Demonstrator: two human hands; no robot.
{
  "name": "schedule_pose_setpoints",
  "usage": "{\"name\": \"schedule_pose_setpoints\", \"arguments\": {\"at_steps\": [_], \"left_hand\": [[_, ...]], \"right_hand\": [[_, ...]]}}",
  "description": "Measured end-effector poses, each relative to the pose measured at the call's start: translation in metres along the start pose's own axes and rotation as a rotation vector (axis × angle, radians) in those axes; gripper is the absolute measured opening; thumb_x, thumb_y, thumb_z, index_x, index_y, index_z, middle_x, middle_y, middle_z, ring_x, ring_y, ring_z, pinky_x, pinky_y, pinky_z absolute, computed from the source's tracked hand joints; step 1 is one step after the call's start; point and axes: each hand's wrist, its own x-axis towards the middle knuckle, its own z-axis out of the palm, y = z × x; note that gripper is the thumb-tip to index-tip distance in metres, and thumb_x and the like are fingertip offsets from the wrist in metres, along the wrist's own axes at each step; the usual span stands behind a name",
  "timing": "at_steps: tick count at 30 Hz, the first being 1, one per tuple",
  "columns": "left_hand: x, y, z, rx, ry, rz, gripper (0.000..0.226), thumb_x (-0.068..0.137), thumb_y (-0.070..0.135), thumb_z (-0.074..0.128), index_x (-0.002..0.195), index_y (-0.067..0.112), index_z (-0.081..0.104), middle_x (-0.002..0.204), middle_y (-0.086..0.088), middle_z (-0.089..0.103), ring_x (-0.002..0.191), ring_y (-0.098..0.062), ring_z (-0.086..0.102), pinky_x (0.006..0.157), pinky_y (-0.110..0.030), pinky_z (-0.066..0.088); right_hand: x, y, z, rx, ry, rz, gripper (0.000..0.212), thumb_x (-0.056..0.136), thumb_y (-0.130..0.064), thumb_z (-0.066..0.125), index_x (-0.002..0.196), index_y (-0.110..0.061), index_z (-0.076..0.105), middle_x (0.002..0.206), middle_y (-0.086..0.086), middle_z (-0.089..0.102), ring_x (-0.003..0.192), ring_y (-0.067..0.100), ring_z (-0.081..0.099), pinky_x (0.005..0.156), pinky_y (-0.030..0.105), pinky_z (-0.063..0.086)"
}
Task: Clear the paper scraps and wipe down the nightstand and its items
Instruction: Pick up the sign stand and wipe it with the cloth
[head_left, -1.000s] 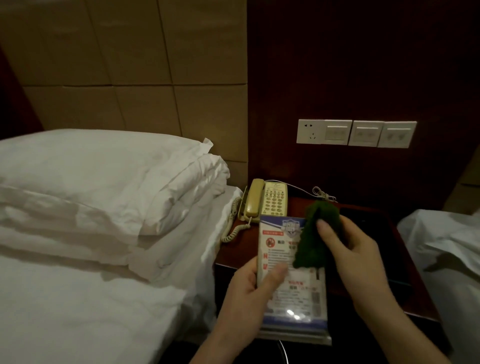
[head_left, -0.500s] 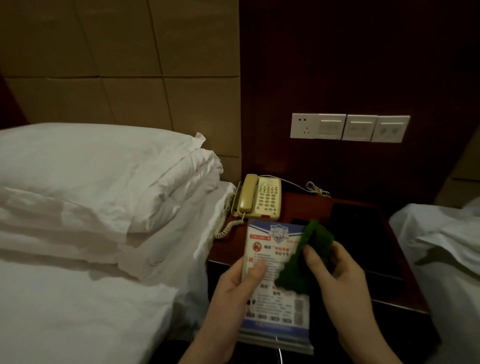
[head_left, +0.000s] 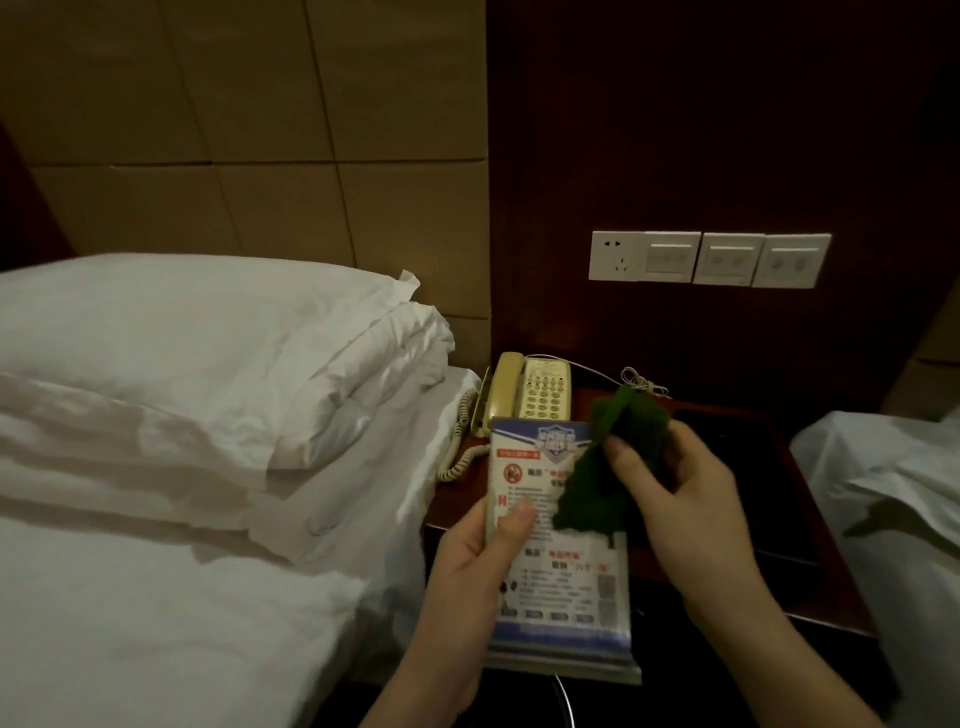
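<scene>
Left hand: the left hand (head_left: 480, 558) is curled round the left edge of the printed notice card (head_left: 558, 540), thumb pressed across its face; the card is held upright and lifted off the nightstand (head_left: 810, 525), at about 6 o'clock from the telephone (head_left: 527, 392)
Right hand: the right hand (head_left: 675, 512) pinches the green cloth (head_left: 605, 467) between thumb and fingers; the cloth is bunched, its lower part laid on the card's upper right, at 3 o'clock from the left thumb
Change: over the last second the cloth has been drawn down the card's face and brought back up toward the top right corner, while the card has been kept in the same grip; the head view has shifted a little, so part of that motion may be only apparent
Meaning: the card is judged to be mid-wipe, one of the nightstand's items being cleaned in hand; its lower half, at 6 o'clock from the cloth, is probably yet to be covered
Nightstand: its dark red top lies at 12 to 3 o'clock from the hands, with a dark tray-like shape on it that cannot be told clearly in the dim light
Scraps: no paper scraps can be made out on the visible top
Surroundings: a white pillow (head_left: 208, 358) at 9 o'clock, wall switches (head_left: 709, 258) at 12 o'clock
Remaining: telephone and tabletop are judged still to be wiped
</scene>
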Motion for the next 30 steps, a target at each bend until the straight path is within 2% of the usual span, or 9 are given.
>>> {"name": "schedule_pose_setpoints", "arguments": {"at_steps": [4, 7, 15, 18, 21, 23, 26, 28, 30], "left_hand": [[0.007, 0.003, -0.007, 0.000, 0.118, 0.039, 0.028, 0.101, 0.025, 0.061, 0.125, 0.014, 0.070, 0.110, -0.016, 0.080, 0.096, -0.033, 0.079, 0.070, -0.038, 0.066], [0.009, 0.003, -0.015, 0.068, 0.158, 0.068, 0.029, 0.101, 0.027, 0.062, 0.125, 0.014, 0.070, 0.109, -0.011, 0.081, 0.096, -0.029, 0.080, 0.068, -0.033, 0.066], [-0.002, 0.001, -0.005, 0.055, 0.004, 0.023, 0.029, 0.096, 0.023, 0.062, 0.121, 0.011, 0.072, 0.107, -0.018, 0.080, 0.089, -0.030, 0.080, 0.066, -0.031, 0.064], [0.004, 0.006, -0.006, 0.054, 0.088, 0.071, 0.032, 0.096, 0.028, 0.064, 0.123, 0.012, 0.071, 0.110, -0.016, 0.080, 0.096, -0.032, 0.079, 0.073, -0.038, 0.066], [0.007, 0.009, -0.011, 0.059, 0.165, 0.108, 0.026, 0.101, 0.025, 0.062, 0.121, 0.012, 0.072, 0.106, -0.013, 0.081, 0.092, -0.028, 0.080, 0.067, -0.033, 0.066], [0.006, 0.006, -0.011, 0.069, 0.167, 0.075, 0.029, 0.101, 0.026, 0.061, 0.124, 0.012, 0.070, 0.109, -0.012, 0.081, 0.096, -0.028, 0.080, 0.071, -0.034, 0.067], [0.004, 0.005, -0.010, 0.084, 0.151, 0.038, 0.031, 0.101, 0.031, 0.059, 0.125, 0.015, 0.069, 0.109, -0.012, 0.081, 0.098, -0.030, 0.079, 0.079, -0.039, 0.067], [0.004, 0.004, -0.009, 0.080, 0.128, 0.025, 0.028, 0.102, 0.033, 0.056, 0.122, 0.017, 0.070, 0.107, -0.011, 0.081, 0.095, -0.028, 0.080, 0.075, -0.037, 0.067], [0.005, 0.003, -0.005, 0.087, 0.134, 0.029, 0.027, 0.104, 0.036, 0.054, 0.119, 0.023, 0.071, 0.105, -0.008, 0.082, 0.095, -0.024, 0.080, 0.076, -0.037, 0.065]], "right_hand": [[-0.028, 0.019, 0.008, 0.008, -0.101, 0.127, 0.022, 0.093, -0.017, 0.071, 0.108, -0.033, 0.067, 0.100, -0.015, 0.074, 0.094, 0.001, 0.069, 0.076, 0.026, 0.059], [-0.046, 0.040, 0.006, -0.014, -0.193, 0.192, 0.018, 0.090, -0.012, 0.075, 0.101, -0.025, 0.070, 0.093, -0.010, 0.077, 0.093, 0.006, 0.072, 0.073, 0.021, 0.057], [-0.007, 0.004, -0.005, -0.062, -0.009, -0.024, 0.021, 0.091, -0.025, 0.071, 0.107, -0.037, 0.065, 0.102, -0.018, 0.071, 0.097, -0.005, 0.066, 0.071, 0.022, 0.058], [-0.027, 0.014, 0.001, -0.050, -0.102, 0.034, 0.025, 0.089, -0.018, 0.075, 0.097, -0.040, 0.067, 0.099, -0.018, 0.072, 0.094, -0.002, 0.068, 0.078, 0.029, 0.059], [-0.048, 0.030, 0.000, -0.169, -0.205, 0.079, 0.030, 0.084, -0.020, 0.081, 0.093, -0.044, 0.067, 0.092, -0.015, 0.075, 0.090, 0.000, 0.070, 0.086, 0.033, 0.058], [-0.044, 0.034, -0.008, -0.327, -0.155, -0.006, 0.031, 0.081, -0.027, 0.084, 0.098, -0.047, 0.067, 0.094, -0.022, 0.073, 0.092, -0.005, 0.067, 0.088, 0.036, 0.058], [-0.036, 0.022, -0.017, -0.499, -0.002, -0.278, 0.035, 0.081, -0.036, 0.080, 0.113, -0.044, 0.068, 0.111, -0.026, 0.068, 0.104, -0.003, 0.063, 0.089, 0.036, 0.057], [-0.033, 0.008, -0.018, -0.564, 0.063, -0.479, 0.041, 0.082, -0.042, 0.071, 0.123, -0.035, 0.068, 0.123, -0.021, 0.062, 0.110, 0.002, 0.060, 0.089, 0.033, 0.055], [-0.030, 0.000, -0.015, -0.710, 0.097, -0.660, 0.048, 0.083, -0.040, 0.069, 0.130, -0.027, 0.067, 0.128, -0.006, 0.058, 0.109, 0.011, 0.056, 0.082, 0.030, 0.050]]}}
